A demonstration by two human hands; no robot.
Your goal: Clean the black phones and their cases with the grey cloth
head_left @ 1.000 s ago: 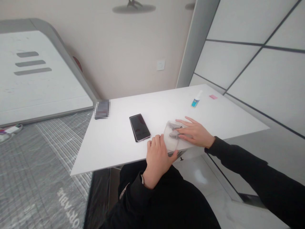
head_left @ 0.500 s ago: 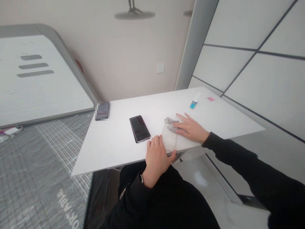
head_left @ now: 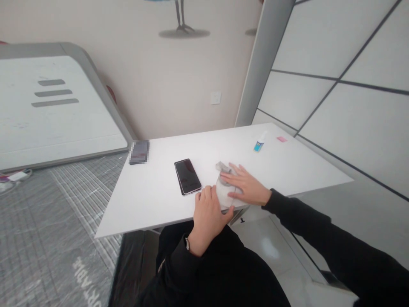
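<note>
A clear plastic pouch [head_left: 223,192] lies at the near edge of the white table [head_left: 159,192], with a grey cloth [head_left: 223,167] sticking out of its far end. My left hand [head_left: 209,209] grips the pouch's near corner at the table edge. My right hand [head_left: 246,185] lies flat on the pouch, fingers spread, fingertips touching the grey cloth. A black phone [head_left: 187,175] lies face up just left of both hands.
A small spray bottle with a blue label [head_left: 260,142] and a pink slip [head_left: 281,139] lie at the far right of the table. A blurred dark object [head_left: 139,152] sits at the far left corner. A wrapped mattress [head_left: 47,221] lies left of the table.
The grey cloth has slid out of the pouch's far end. My right hand has drawn back toward me over the pouch. The camera has tilted slightly down.
</note>
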